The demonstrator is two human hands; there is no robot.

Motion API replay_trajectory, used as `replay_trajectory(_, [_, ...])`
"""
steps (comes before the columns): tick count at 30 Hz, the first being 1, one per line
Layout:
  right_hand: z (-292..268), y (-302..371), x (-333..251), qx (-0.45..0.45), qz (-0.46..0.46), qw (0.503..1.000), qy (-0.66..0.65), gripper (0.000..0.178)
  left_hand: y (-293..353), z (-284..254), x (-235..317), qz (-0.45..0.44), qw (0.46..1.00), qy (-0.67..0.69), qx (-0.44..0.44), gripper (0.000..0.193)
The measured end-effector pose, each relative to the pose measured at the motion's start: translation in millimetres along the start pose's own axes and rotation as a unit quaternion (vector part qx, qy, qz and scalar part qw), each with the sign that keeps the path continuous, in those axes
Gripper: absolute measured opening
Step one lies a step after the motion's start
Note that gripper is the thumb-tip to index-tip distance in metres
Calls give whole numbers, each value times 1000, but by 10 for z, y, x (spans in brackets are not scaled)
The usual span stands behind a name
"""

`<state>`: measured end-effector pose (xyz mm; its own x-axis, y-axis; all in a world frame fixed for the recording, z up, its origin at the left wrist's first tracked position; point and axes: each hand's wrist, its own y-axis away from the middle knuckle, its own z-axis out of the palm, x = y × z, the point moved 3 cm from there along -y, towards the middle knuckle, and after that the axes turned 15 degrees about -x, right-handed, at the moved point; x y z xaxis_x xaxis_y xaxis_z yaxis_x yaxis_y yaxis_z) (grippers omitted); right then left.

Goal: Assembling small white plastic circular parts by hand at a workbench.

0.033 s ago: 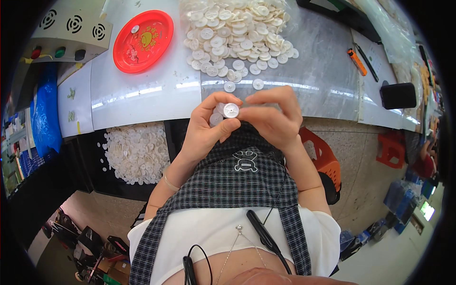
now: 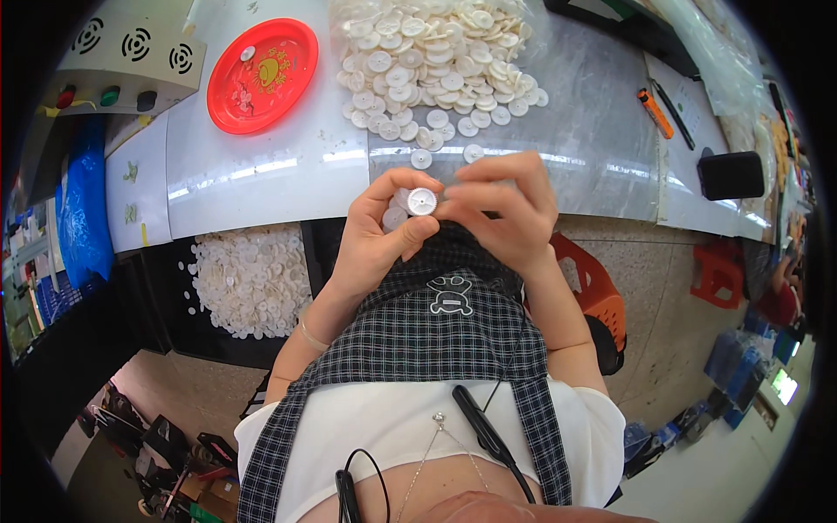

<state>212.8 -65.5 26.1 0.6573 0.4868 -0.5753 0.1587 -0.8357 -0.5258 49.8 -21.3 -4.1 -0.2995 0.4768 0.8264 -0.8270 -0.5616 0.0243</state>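
Just below the worktop [image 2: 288, 187] edge, the left hand [image 2: 370, 248] pinches a small white disc [image 2: 422, 201] while the right hand [image 2: 506, 205] closes on its 3 o'clock rim; it looks light, stiff and slippery, best held by the edge.

A small white plastic disc [image 2: 422, 201] sits pinched between my two hands, its flat round face turned up toward me. It has a ridged rim and a small hole at its centre. A few more white discs [image 2: 394, 215] of the same kind are tucked just beneath it in my left hand [image 2: 377, 240]. My right hand [image 2: 506, 205] touches its right edge. I hold it just in front of the bench [image 2: 270, 170] edge, above my checked apron.
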Motion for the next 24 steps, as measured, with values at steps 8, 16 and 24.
replay_trajectory(8, [55,46,270,-72,122,988,67,21,27,-50,7,21,999,-45,22,31])
replay_trajectory(16, [32,17,250,-57,147,987,35,20,3,-29,24,45,998,21,29,23])
replay_trajectory(24, [22,-10,236,-73,198,977,-23,28,41,-139,-1,31,991,131,-9,17])
